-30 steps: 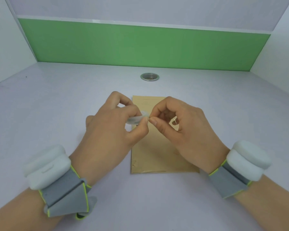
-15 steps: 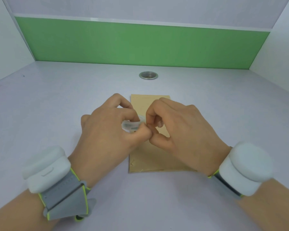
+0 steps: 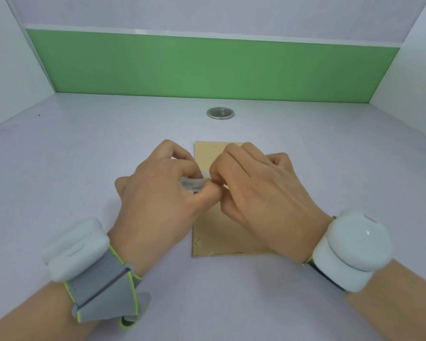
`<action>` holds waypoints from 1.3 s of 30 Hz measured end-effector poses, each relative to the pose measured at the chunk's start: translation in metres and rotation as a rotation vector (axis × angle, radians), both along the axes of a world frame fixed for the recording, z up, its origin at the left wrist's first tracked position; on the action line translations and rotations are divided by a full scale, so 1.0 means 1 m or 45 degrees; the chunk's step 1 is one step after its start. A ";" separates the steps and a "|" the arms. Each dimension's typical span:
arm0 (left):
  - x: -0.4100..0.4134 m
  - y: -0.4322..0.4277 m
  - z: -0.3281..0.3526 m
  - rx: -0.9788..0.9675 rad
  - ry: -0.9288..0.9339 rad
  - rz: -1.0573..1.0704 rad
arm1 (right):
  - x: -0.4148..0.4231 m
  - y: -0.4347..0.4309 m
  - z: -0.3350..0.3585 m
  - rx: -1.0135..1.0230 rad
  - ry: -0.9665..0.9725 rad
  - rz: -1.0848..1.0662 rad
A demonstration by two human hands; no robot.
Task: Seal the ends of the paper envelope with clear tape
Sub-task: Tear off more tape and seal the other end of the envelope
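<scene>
One envelope (image 3: 215, 238): brown paper, flat on the table, long side running away from the body, centre of view. Near edge and far-left corner visible, middle hidden behind both hands.
tape roll (image 3: 192, 186): small, clear, in front of the envelope's middle, between the two hands. Mostly covered by fingers.
left hand (image 3: 158, 203): curled round the tape roll, thumb on the near side, fingers over the far side.
right hand (image 3: 266, 193): fingers curled, thumb and forefinger tips pinching at the roll's right rim. Loose tape end or not, cannot tell, too small.
both hands: fingertips touching at the roll. Contact with the envelope below, cannot tell.
left wrist unit (image 3: 81, 252): white block on a grey strap with yellow-green edging.
right wrist unit (image 3: 352, 252): round white pod on a grey strap.
table (image 3: 84, 173): pale lilac-grey, matte.
metal ring (image 3: 220, 112): round, set into the table beyond the envelope's far edge, apart from it.
back panel (image 3: 207, 67): green band across the rear, white strip above.
side walls: white, left and right.
</scene>
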State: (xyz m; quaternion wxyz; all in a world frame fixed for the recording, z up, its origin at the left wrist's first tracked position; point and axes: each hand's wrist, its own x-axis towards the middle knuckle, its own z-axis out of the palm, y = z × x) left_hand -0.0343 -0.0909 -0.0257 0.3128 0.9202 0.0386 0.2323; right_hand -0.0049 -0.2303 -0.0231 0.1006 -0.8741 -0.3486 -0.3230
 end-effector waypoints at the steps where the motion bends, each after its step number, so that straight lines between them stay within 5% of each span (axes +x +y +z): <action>1: 0.000 -0.001 0.000 0.014 -0.001 0.002 | 0.001 -0.001 0.000 0.004 -0.005 0.003; 8: 0.003 0.001 0.001 0.061 -0.011 0.047 | 0.004 -0.004 -0.001 -0.004 0.129 0.040; 12: 0.004 0.005 0.005 0.075 -0.059 0.056 | 0.007 -0.010 0.002 0.313 0.579 0.210; 18: 0.000 0.003 0.006 0.186 -0.108 0.022 | 0.008 -0.018 0.006 0.561 0.816 0.236; 39: 0.000 0.001 -0.004 0.177 -0.027 -0.182 | 0.002 -0.018 0.011 0.130 0.452 0.221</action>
